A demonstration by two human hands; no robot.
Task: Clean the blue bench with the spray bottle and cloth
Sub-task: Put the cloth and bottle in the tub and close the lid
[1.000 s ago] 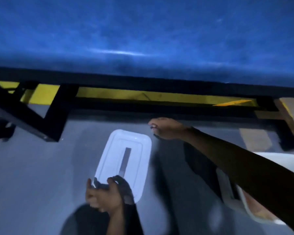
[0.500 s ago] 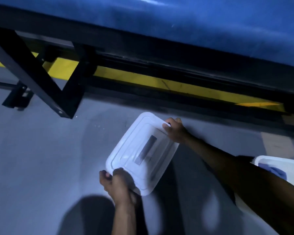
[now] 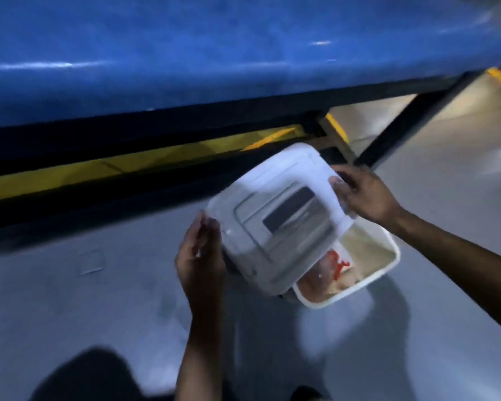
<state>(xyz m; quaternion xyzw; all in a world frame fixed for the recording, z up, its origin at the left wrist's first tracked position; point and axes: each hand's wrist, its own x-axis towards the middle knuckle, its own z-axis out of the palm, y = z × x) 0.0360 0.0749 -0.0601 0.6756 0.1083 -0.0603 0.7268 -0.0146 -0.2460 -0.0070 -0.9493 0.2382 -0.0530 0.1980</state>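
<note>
Both hands held a white lid (image 3: pixel 275 224) over a white bin (image 3: pixel 385 261) on the grey floor (image 3: pixel 70 299), center-right of frame. Left hand (image 3: pixel 198 256) came up from bottom center, forearm near vertical, fingers curled onto the lid's lower-left edge; blurred, so exact finger placement unclear. Right hand (image 3: pixel 365 195) reached in from the right edge, forearm running diagonally up-left, thumb on top of the lid's upper-right edge, fingers wrapped under. Lid sat tilted, covering the bin's left part; the bin's lower-right part was open. Inside the open part a clear spray bottle (image 3: pixel 327 270) with a red trigger lay on its side over pale material, too blurred to tell if that was the cloth. Blue bench (image 3: pixel 214 53) filled the top of frame, black frame rail below it, a black leg (image 3: pixel 411 120) slanting down at upper right. Yellow floor stripe (image 3: pixel 128 166) ran under the bench at left. Dark shadow at bottom left.
</note>
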